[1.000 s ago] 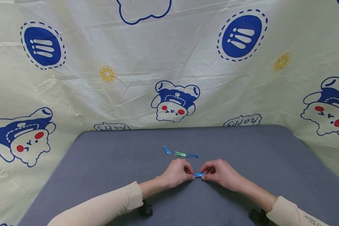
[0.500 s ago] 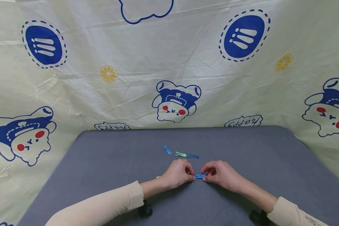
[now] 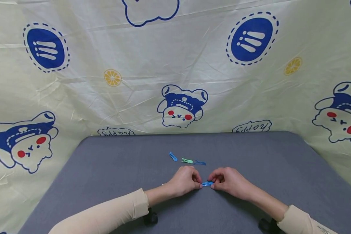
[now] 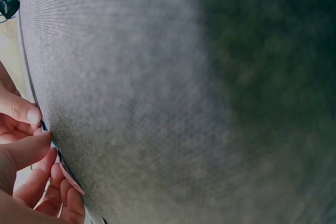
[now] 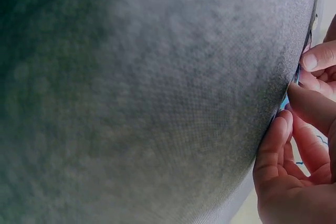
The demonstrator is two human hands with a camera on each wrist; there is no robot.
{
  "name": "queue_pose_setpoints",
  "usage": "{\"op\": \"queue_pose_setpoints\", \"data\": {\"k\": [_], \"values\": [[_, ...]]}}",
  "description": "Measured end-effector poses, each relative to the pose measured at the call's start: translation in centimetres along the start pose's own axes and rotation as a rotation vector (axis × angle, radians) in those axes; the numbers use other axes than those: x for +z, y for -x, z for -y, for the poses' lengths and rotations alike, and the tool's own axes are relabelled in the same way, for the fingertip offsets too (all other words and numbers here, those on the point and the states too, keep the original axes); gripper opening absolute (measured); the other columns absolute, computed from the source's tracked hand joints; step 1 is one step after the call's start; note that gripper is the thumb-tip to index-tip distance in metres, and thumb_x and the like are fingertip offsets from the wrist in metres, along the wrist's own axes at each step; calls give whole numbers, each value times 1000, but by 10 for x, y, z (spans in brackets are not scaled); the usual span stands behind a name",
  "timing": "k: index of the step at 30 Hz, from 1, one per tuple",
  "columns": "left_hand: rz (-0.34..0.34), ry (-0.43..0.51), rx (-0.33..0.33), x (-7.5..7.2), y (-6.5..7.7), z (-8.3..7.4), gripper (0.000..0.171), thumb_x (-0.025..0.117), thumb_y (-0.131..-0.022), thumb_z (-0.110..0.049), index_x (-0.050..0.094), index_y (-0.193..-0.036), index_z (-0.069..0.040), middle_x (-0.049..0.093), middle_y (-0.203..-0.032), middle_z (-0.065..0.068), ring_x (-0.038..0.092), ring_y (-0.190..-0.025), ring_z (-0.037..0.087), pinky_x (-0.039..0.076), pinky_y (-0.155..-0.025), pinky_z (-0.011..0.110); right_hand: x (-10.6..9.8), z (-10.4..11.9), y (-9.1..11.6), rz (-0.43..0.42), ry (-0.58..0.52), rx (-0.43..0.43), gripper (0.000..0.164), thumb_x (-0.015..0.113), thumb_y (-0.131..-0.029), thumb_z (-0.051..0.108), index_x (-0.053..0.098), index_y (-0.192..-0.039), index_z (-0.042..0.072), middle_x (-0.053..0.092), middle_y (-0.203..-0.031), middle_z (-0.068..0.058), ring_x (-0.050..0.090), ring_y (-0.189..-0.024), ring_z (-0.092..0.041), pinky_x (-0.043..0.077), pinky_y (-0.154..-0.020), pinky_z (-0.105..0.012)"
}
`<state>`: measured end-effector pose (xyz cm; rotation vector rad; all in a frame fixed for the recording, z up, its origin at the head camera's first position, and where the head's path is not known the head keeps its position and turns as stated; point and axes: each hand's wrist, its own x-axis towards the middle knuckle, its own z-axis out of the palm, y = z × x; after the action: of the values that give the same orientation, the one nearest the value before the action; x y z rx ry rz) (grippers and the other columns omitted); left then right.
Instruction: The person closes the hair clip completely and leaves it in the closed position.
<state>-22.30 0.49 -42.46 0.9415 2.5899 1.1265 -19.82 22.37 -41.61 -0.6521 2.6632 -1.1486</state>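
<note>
A blue snap hair clip (image 3: 207, 184) lies low over the grey table between the fingertips of both hands. My left hand (image 3: 184, 180) pinches its left end with thumb and forefinger. At the clip's right end, my right hand (image 3: 231, 182) holds on with thumb and fingers. Only a sliver of the blue clip (image 5: 285, 101) shows between the fingers in the right wrist view. Beside the left fingers, the left wrist view shows a thin pinkish edge (image 4: 71, 178), mostly hidden by the hand.
Beyond the hands lie a blue hair clip (image 3: 173, 156), a light green hair clip (image 3: 187, 160) with its parts spread, and a darker blue hair clip (image 3: 200, 162). The grey table (image 3: 120, 162) ends at a printed curtain (image 3: 134, 97) behind it.
The right fingertips have shifted slightly right, and the held hair clip lies a little more level, with more of it showing. The view has moved slightly; the other clips stay put.
</note>
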Motion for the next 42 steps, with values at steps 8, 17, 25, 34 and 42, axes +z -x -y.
{"op": "queue_pose_setpoints", "data": {"k": [8,17,25,34,42], "values": [[40,21,-16,-5,-2,1,7,81,-81,-9,74,-80,-10,58,-76,-11,53,-66,0,44,-61,18,-1,0,1,1,-49,-2,14,75,-85,9,71,-98,7,65,-81,1,59,-71,-10,48,-63,-25],[55,144,-59,-14,-2,3,4,78,-83,-7,75,-85,-6,64,-70,-10,57,-63,1,47,-60,19,0,8,0,-79,-5,-8,13,73,-88,13,71,-100,10,63,-85,5,58,-75,-10,49,-66,-26],[-9,103,-32,-26,-5,8,7,76,-84,-7,76,-91,-5,65,-76,-9,57,-70,4,48,-66,22,-1,10,-5,-144,24,-8,11,72,-89,12,71,-100,11,65,-87,6,59,-76,-10,50,-67,-27],[-60,116,-28,-28,-14,15,6,74,-86,-5,73,-92,-3,64,-77,-6,57,-70,7,48,-64,23,-6,6,-23,-202,87,5,14,73,-88,10,72,-102,10,63,-89,5,59,-80,-13,51,-72,-31],[-113,89,-76,-25,-22,17,7,76,-85,-5,73,-91,-3,62,-73,-5,54,-66,7,44,-59,22,-9,-1,-38,-210,109,37,14,72,-89,9,71,-103,8,64,-91,2,59,-81,-13,50,-70,-33]]}}
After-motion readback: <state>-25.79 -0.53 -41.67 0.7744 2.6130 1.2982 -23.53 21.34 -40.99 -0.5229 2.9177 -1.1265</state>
